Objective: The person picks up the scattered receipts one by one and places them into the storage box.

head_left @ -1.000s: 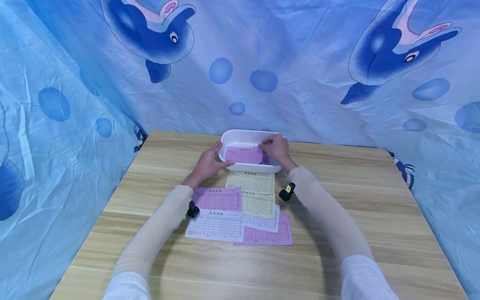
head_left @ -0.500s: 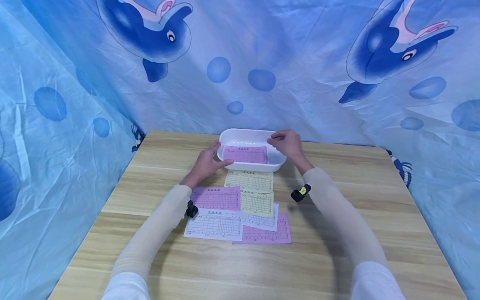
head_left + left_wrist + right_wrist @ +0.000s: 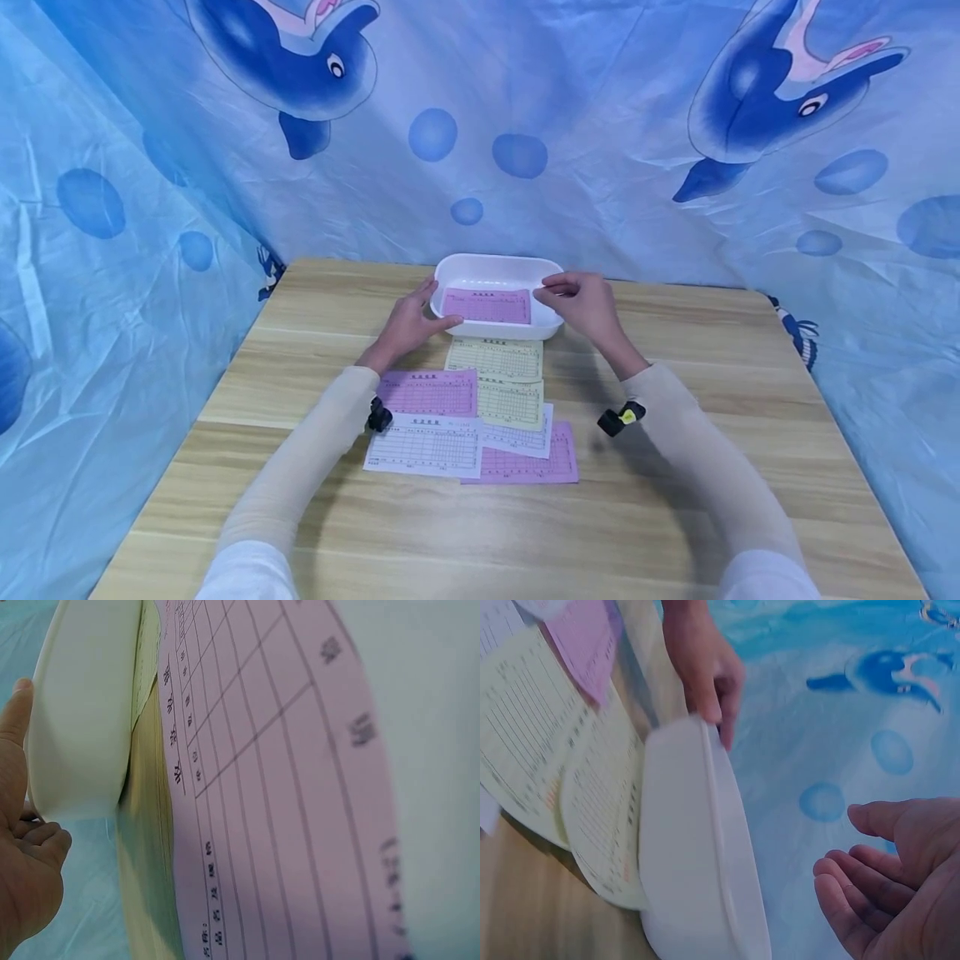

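A white plastic basin (image 3: 498, 331) stands at the back of the table with a pink receipt slip (image 3: 486, 307) lying inside. My left hand (image 3: 408, 325) grips the basin's left end, thumb along the front rim and fingers round the side. Over the right end hovers my right hand (image 3: 588, 307), its thumb apart from loosely bent fingers; the right wrist view shows nothing between them. Yellow slips (image 3: 495, 360) overlap in front of the basin. Nearer to me lie a pink slip (image 3: 427, 392) and a white slip (image 3: 423, 446) under my left forearm's wrist camera.
Another white slip (image 3: 517, 439) and a pink slip (image 3: 532, 465) are partly covered at the pile's right. A blue dolphin-print curtain (image 3: 480, 125) hangs close behind the wooden table (image 3: 525, 542) and along its left side.
My right hand has let go of a pink slip in the basin and drawn back to the right, rising and then lowering by the right rim. My left hand has kept its hold.
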Demonstrator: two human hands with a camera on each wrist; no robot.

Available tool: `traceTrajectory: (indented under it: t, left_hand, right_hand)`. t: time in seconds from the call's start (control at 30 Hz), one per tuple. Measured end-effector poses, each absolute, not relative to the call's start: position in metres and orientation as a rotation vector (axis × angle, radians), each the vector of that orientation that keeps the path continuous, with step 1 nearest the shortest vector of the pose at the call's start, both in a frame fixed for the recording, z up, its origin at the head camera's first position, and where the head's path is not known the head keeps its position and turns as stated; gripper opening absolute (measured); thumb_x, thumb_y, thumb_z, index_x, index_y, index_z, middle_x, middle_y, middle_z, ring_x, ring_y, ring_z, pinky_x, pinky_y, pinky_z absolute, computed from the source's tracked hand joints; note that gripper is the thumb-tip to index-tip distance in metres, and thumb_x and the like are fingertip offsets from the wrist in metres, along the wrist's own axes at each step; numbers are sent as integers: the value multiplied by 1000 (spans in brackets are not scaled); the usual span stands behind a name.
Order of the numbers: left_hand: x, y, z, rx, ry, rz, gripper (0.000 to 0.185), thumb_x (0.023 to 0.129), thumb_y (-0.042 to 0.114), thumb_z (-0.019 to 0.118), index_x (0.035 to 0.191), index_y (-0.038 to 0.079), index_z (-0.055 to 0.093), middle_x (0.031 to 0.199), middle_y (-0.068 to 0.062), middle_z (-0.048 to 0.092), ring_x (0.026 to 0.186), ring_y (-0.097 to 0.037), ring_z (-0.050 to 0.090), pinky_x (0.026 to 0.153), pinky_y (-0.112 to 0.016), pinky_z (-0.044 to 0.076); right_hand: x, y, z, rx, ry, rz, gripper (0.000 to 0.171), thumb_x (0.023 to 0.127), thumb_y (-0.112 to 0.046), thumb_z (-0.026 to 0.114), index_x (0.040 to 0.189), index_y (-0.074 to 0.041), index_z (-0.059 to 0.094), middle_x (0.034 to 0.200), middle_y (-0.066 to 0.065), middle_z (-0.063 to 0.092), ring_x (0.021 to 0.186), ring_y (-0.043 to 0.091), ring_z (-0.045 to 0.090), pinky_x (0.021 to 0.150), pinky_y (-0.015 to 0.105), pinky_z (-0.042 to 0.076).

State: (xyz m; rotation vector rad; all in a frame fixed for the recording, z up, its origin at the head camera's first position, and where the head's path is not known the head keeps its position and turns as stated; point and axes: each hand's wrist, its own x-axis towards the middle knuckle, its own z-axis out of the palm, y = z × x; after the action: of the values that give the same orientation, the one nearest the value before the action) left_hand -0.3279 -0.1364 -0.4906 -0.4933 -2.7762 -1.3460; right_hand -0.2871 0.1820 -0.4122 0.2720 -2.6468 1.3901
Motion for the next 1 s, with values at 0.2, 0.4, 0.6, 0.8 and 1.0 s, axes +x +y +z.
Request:
traceTrajectory:
  t: [0.2,0.4,0.6,0.8,1.0]
  left_hand:
    - [-329,-136,-490,-481,-2782,-1334,107,81,53,83,158,-2,30,168,-19,23,155,-32,22,125,-48,25]
    - [-329,-136,-491,-494,-2780,-1315,108,81,55,82,158,-1,31,167,-18,25,154,-32,23,125,-48,26]
    - [-328,-136,-491,-484,-2792,-1307,108,80,56,82,158,1,31,167,-17,24,154,-32,24,125,-49,25]
    - [-328,-135,-491,-470,-2792,-1309,106,82,55,81,159,1,31,168,-16,24,154,-32,24,125,-48,26]
    - [-328,-136,-492,-462,-2799,-1311,106,82,56,81,159,1,31,168,-16,24,154,-32,23,125,-49,25]
  right_hand:
    - [-263,170,-420,346,-2586,1466,32,89,-27,82,109,-2,77,101,10,78,87,22,75,72,27,62]
    - [-235,155,-438,401,-2589,1543,31,88,-26,83,111,-5,77,100,7,78,84,19,74,72,26,62]
    - [-210,138,-459,439,-2664,1612,30,88,-24,83,112,-6,77,99,3,78,84,15,74,74,26,62]
    - [-192,125,-477,434,-2755,1652,35,87,-28,84,112,-5,78,96,-2,79,81,10,73,70,25,62]
    - [-182,119,-491,442,-2776,1672,35,84,-28,87,111,-7,79,97,-1,79,80,8,73,70,24,62]
